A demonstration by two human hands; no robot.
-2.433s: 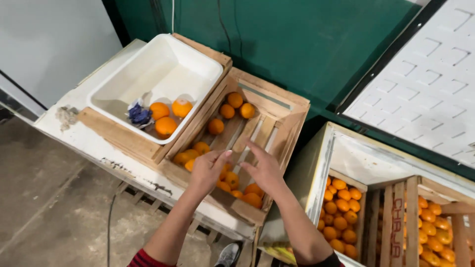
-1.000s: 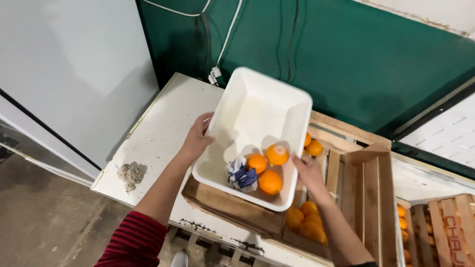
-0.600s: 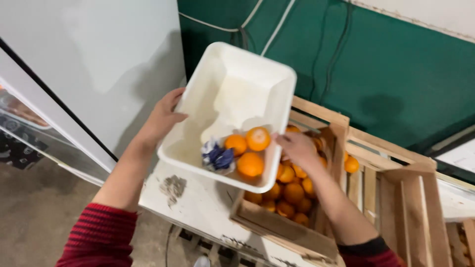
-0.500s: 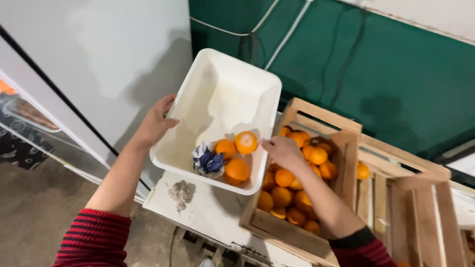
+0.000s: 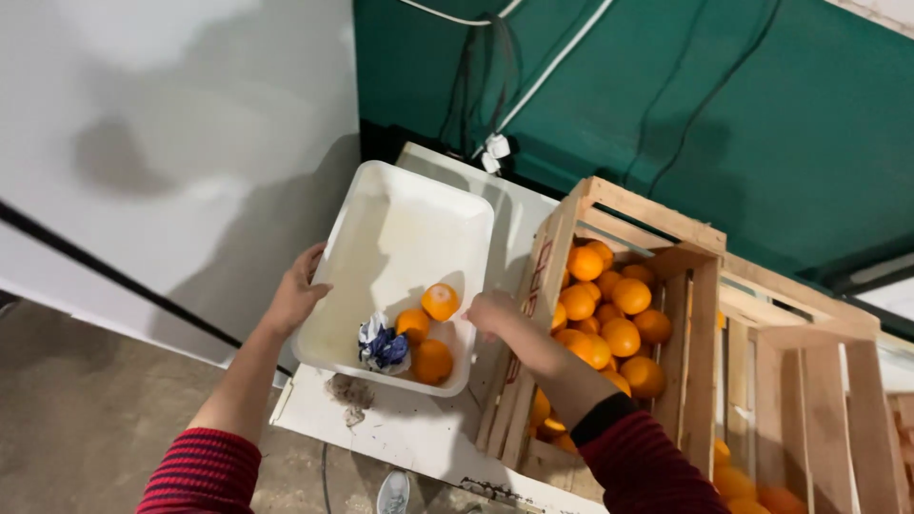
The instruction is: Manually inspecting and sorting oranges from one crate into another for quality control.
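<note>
Seen from above: two bare hands, w/ red-and-dark striped sleeves, hold a white rectangular plastic tub (image 5: 400,238) by its long sides. The left hand (image 5: 297,295) grips the tub's left rim, fingers curled over the edge, thumb on the outside. The right hand (image 5: 492,311) is at the tub's right rim near its lower corner; fingers look closed on the edge, but the exact grip is partly hidden.

The tub sits partly over the left edge of a white, scuffed tabletop (image 5: 409,428), just beside a wooden slatted crate (image 5: 619,286), and looks slightly tilted toward the viewer. Its contents gather at the near end: three oranges (image 5: 430,333) and a crumpled blue-and-white wrapper (image 5: 383,347) lying to their left, touching them. The rest of the tub's inside is bare, a bit yellowed.

The crate to the right of the tub holds a heap of more oranges (image 5: 609,305); the right forearm crosses over its near left corner. A second wooden crate (image 5: 809,381) stands right of the first, touching it, w/ a few oranges visible at the bottom right.

On the tabletop below the tub: a small patch of grey-brown debris (image 5: 350,392). Behind the table, a dark green wall (image 5: 714,114) w/ black and white cables (image 5: 495,95) hanging down to a small white connector. At left, a pale grey-white panel (image 5: 171,124) w/ a dark diagonal strip; below it, a bare concrete floor (image 5: 86,419).
</note>
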